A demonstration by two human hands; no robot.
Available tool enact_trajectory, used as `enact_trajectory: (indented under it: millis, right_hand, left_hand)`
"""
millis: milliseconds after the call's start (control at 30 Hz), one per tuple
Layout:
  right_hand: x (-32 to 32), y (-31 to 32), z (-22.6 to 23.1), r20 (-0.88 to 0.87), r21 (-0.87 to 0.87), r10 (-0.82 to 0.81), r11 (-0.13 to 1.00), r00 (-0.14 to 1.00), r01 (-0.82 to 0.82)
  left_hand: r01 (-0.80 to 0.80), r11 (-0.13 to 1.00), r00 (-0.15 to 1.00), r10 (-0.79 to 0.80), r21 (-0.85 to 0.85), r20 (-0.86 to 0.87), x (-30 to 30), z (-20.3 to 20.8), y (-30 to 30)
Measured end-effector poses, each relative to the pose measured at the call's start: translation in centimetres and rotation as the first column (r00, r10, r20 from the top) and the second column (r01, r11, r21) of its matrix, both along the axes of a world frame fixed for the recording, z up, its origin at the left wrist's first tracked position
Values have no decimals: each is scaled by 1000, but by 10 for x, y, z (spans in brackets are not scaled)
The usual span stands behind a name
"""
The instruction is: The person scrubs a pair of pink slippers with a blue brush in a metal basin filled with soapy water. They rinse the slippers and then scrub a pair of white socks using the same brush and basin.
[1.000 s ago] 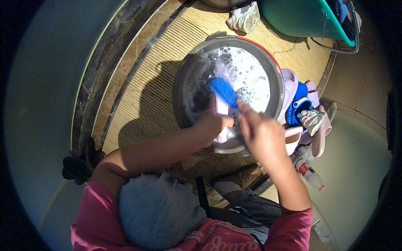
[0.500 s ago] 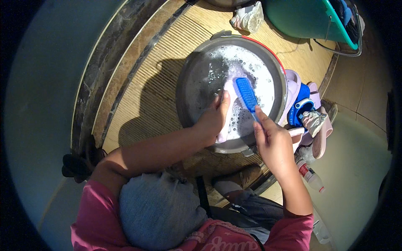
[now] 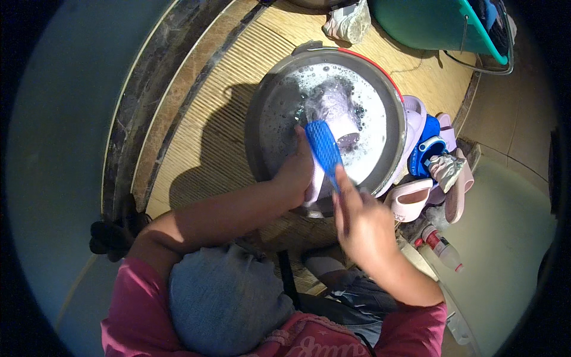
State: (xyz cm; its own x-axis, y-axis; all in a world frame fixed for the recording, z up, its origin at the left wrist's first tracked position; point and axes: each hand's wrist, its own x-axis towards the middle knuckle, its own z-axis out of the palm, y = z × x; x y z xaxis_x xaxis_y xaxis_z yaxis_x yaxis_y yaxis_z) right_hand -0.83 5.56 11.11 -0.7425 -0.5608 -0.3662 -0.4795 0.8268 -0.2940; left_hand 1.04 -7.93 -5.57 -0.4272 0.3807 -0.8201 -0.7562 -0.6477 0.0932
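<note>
A round metal basin (image 3: 257, 125) holds foamy water (image 3: 369, 107). My left hand (image 3: 296, 172) is closed on a pale lilac slipper (image 3: 342, 126) that lies partly under the suds, its near end by the basin's near rim. The fingers of that hand are mostly hidden. In my right hand (image 3: 363, 223) is a blue scrubbing brush (image 3: 324, 146), gripped by its handle. Its head is at the slipper's near part, beside my left thumb, bristles facing down and out of sight. The right hand is slightly blurred.
Right of the basin, several slippers lie heaped: pink (image 3: 410, 199), blue (image 3: 423, 156) and lilac, with a crumpled white wrapper (image 3: 446, 169). A plastic bottle (image 3: 443, 249) lies nearer me. At the far right a green bucket (image 3: 422, 27) is tipped over, dark cloth inside. Another crumpled wrapper (image 3: 349, 24) stands beyond the basin.
The brush and my right hand have moved left and nearer to me along the slipper. More of the slipper's far part with its opening now shows. My left hand has shifted slightly.
</note>
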Motion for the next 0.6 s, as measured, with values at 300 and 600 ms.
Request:
enact_trajectory:
  millis: [300,600]
  right_hand:
    - [-33,5,-47,-142,-52,-70,997,987,63]
    - [-75,8,-53,-106,-60,-272,962,956,267]
  left_hand:
    - [38,996,992,-48,-81,-118,-13,32,-4]
    - [-75,869,939,-103,-489,-327,-7,42,-7]
